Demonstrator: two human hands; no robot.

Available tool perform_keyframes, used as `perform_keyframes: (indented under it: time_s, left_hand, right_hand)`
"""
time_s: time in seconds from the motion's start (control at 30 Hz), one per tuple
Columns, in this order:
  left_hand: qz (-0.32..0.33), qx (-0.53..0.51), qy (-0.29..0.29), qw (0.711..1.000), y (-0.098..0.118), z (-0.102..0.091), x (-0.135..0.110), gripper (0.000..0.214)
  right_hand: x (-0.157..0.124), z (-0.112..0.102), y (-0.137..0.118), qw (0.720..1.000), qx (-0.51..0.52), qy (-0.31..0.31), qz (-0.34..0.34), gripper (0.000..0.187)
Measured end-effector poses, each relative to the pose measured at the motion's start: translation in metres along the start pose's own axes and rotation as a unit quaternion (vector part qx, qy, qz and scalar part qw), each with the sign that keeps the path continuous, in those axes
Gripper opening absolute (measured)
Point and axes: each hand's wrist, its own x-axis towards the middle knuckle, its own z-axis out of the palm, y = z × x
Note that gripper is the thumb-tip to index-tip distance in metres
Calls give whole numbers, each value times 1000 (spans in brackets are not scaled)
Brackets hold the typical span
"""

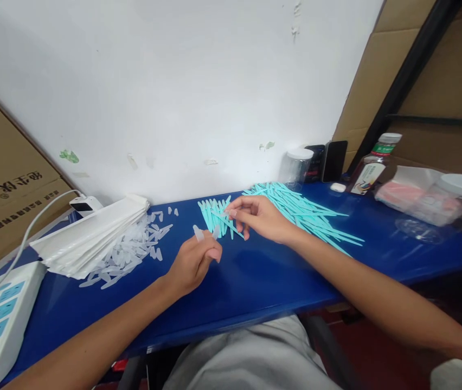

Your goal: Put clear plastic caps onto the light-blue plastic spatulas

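My left hand (197, 261) is closed above the blue table, with small translucent plastic pieces (198, 233) sticking up from between its fingers. To its right, my right hand (258, 218) hovers over a neat row of turquoise sticks (213, 212) with pale tips. Thumb and forefinger are pinched together there; whatever they hold is too small to make out. One turquoise stick (233, 227) slants across the row just below these fingers. A loose heap of translucent plastic pieces (127, 249) lies left of my left hand. Behind my right wrist spreads a bigger pile of turquoise sticks (296, 208).
White flat packets (96, 235) lie beside the heap, near a power strip (5, 319) and a white charger (85, 205). At the right stand a lidded clear jar (297, 167), phones (334, 161), a bottle (372, 167) and a bag with pink contents (420, 197). A white wall rises behind the table.
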Motion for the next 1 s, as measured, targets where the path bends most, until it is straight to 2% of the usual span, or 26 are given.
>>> perform_keyframes:
  time_s: [0.17, 0.3, 0.37, 0.47, 0.53, 0.6, 0.77, 1.0]
  left_hand:
    - [64, 37, -10, 997, 8, 3, 2, 47]
    - [143, 57, -9, 988, 12, 3, 4, 40]
    - [174, 79, -13, 982, 14, 3, 4, 36]
    - [203, 114, -16, 972, 16, 5, 3, 34]
    - [211, 126, -17, 969, 17, 5, 3, 34]
    - [212, 130, -18, 968, 17, 5, 3, 34]
    - [199, 128, -23, 971, 16, 4, 5, 35]
    - [200, 139, -10, 970, 15, 5, 4, 37]
  right_hand:
    - [0, 5, 8, 998, 37, -44, 8, 39]
    - [-2, 3, 5, 999, 30, -38, -4, 23]
    - [-2, 0, 2, 999, 13, -38, -22, 18]
    - [-2, -5, -1, 996, -51, -50, -58, 21]
    - [-2, -6, -1, 992, -91, -52, -73, 22]
    - [-3, -5, -1, 992, -89, -52, -72, 22]
    - [-8, 1, -4, 994, 17, -91, -58, 25]
    - [-14, 11, -8, 984, 72, -155, -55, 25]
